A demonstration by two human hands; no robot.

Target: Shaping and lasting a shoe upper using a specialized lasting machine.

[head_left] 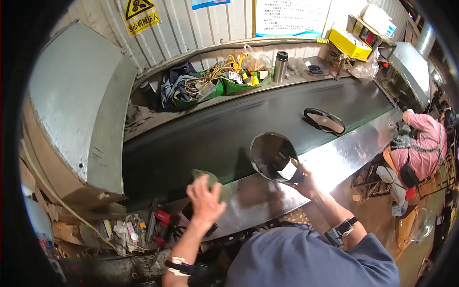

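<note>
My right hand [306, 183] grips the lower right edge of a dark, hollow piece with a wide round mouth [264, 150]. A white patch [289, 169] shows inside it. The piece is held over the near edge of the dark conveyor belt [201, 138] and the shiny metal ledge [258, 193]. Farther left, my left hand [207, 200] is closed on a green cloth-like pad [206, 176], slightly smeared by motion. A dark looped piece with a tan inner face [325, 122] lies on the belt at the right; its exact kind is unclear.
Green bins [244, 86] of cords and clothing and a steel flask [280, 67] line the back shelf. A grey metal hood [81, 105] stands left, with small tools [138, 232] below it. At far right, a person in pink [420, 148] sits by the belt's end.
</note>
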